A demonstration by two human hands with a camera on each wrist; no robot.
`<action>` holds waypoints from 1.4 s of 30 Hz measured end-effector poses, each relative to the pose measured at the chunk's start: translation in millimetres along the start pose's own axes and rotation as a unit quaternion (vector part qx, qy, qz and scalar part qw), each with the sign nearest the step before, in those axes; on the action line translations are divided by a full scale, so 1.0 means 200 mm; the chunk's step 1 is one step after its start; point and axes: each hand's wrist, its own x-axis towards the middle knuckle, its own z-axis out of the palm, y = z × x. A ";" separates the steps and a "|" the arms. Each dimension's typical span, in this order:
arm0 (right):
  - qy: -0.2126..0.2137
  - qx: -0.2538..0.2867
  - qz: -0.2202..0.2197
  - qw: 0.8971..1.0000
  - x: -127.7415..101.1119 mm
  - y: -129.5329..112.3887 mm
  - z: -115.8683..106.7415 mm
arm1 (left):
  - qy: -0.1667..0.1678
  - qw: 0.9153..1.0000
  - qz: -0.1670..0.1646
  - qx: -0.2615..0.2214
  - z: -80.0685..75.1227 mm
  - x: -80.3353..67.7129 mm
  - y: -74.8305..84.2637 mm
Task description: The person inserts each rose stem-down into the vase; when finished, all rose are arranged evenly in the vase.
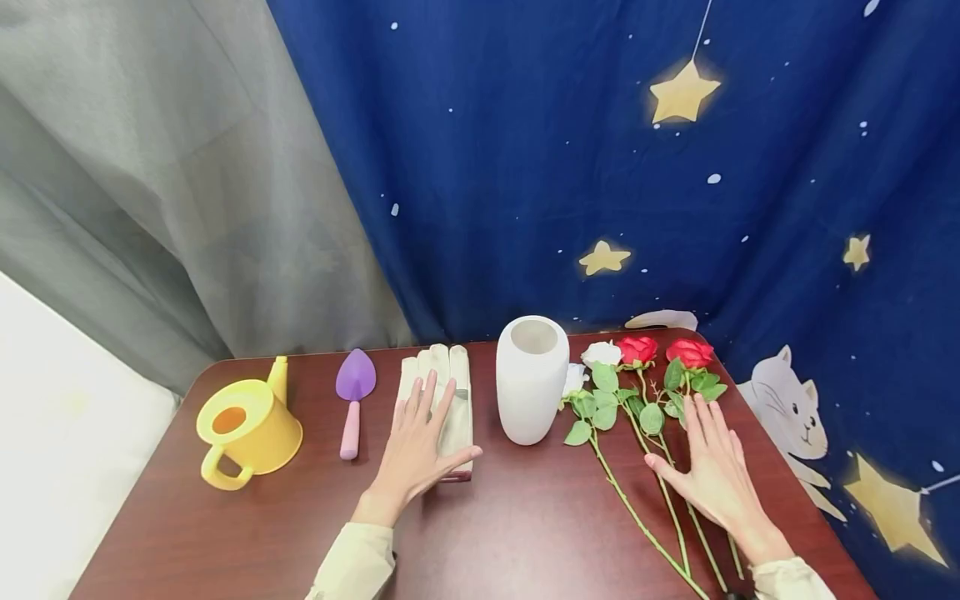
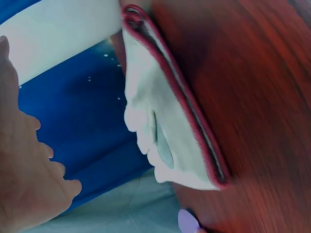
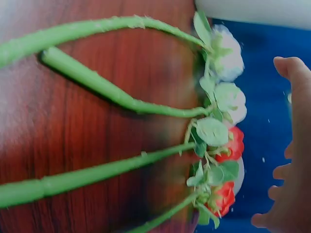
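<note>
A pair of white work gloves (image 1: 442, 396) with a dark red cuff edge lies flat on the dark wood table (image 1: 525, 533). My left hand (image 1: 416, 437) is spread open over them. The left wrist view shows a gap between that hand (image 2: 29, 170) and the gloves (image 2: 165, 121). My right hand (image 1: 712, 467) is open, fingers straight, over the green stems (image 1: 660, 492) of several artificial roses. Two red blooms (image 1: 637, 348) and a white bloom (image 1: 602, 354) point away from me. In the right wrist view the hand (image 3: 291, 145) hovers clear of the stems (image 3: 121, 99).
A tall white vase (image 1: 531, 379) stands between the gloves and the roses. A purple trowel (image 1: 354, 400) and a yellow watering can (image 1: 247, 425) lie to the left. A blue starry curtain (image 1: 600, 167) hangs right behind the table's far edge.
</note>
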 end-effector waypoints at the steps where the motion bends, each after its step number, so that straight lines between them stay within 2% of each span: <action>1: -0.002 0.009 0.008 1.000 0.00 0.01 -0.01 | -0.002 1.000 -0.006 -0.015 -0.01 0.01 0.01; 6: -0.019 0.056 0.052 0.997 -0.01 0.08 -0.07 | -0.006 0.993 -0.024 -0.113 -0.04 0.06 0.07; 11: -0.041 0.070 0.117 0.990 -0.03 0.14 -0.11 | -0.016 0.977 -0.044 -0.206 -0.06 0.13 0.12; 18: -0.072 0.086 0.177 0.978 -0.06 0.20 -0.11 | 0.005 0.959 -0.058 -0.278 -0.05 0.20 0.19; 21: -0.091 0.090 0.200 0.971 -0.09 0.23 -0.11 | 0.014 0.948 -0.063 -0.312 -0.05 0.24 0.22; 27: -0.145 0.083 0.224 0.960 -0.10 0.28 -0.10 | 0.036 0.922 -0.048 -0.382 -0.03 0.30 0.27; 30: -0.171 0.085 0.229 0.955 -0.09 0.29 -0.09 | 0.045 0.913 -0.042 -0.404 0.00 0.32 0.29; 36: -0.174 0.101 0.227 0.953 -0.09 0.31 -0.07 | 0.052 0.894 -0.044 -0.442 0.06 0.35 0.31; 38: -0.174 0.135 0.233 0.947 -0.09 0.31 -0.07 | 0.054 0.888 -0.043 -0.454 0.08 0.36 0.32; 42: -0.187 0.226 0.255 0.921 -0.10 0.33 -0.08 | 0.051 0.886 -0.042 -0.459 0.10 0.37 0.33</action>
